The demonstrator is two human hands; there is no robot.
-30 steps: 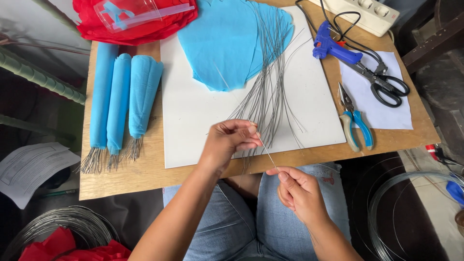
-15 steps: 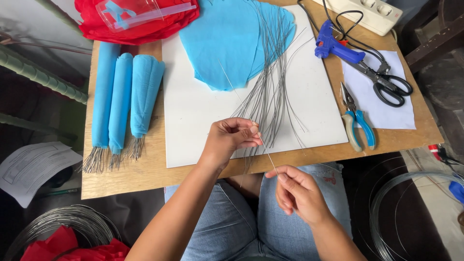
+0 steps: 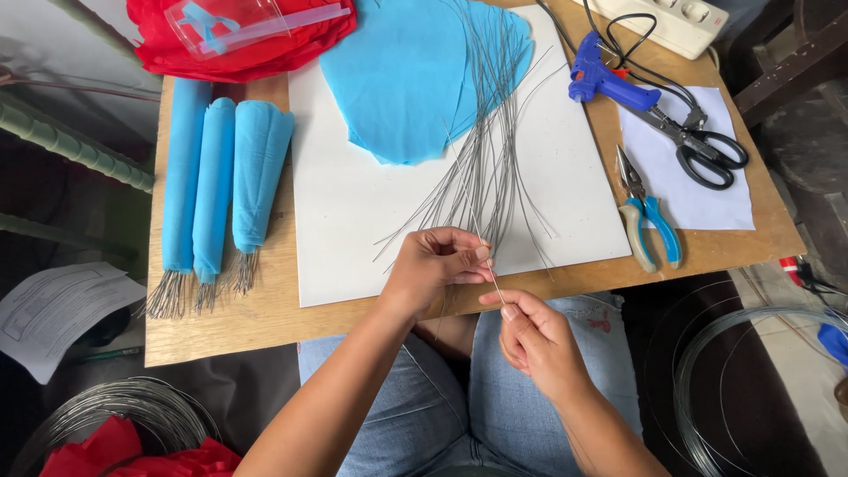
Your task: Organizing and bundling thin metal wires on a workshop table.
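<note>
My left hand (image 3: 439,263) pinches the near ends of a bundle of thin grey wires (image 3: 488,150) that fans out over a white sheet (image 3: 353,221) and a stack of blue fabric pieces (image 3: 415,71). My right hand (image 3: 534,340), just below the table's front edge, holds one thin wire (image 3: 490,276) between thumb and forefinger; that wire runs up into the left hand's fingers. Both hands are over my lap in blue jeans.
Three rolled blue fabric cones (image 3: 216,177) with wire ends lie at the left. Red fabric (image 3: 238,40), a blue glue gun (image 3: 605,79), scissors (image 3: 702,150), blue-handled pliers (image 3: 649,216) and a power strip (image 3: 671,22) sit around. Wire coils lie on the floor at the left (image 3: 115,420) and at the right (image 3: 751,380).
The view has shifted slightly. My hands stay close together at the table's front edge, still working the single wire out of the bundle.
</note>
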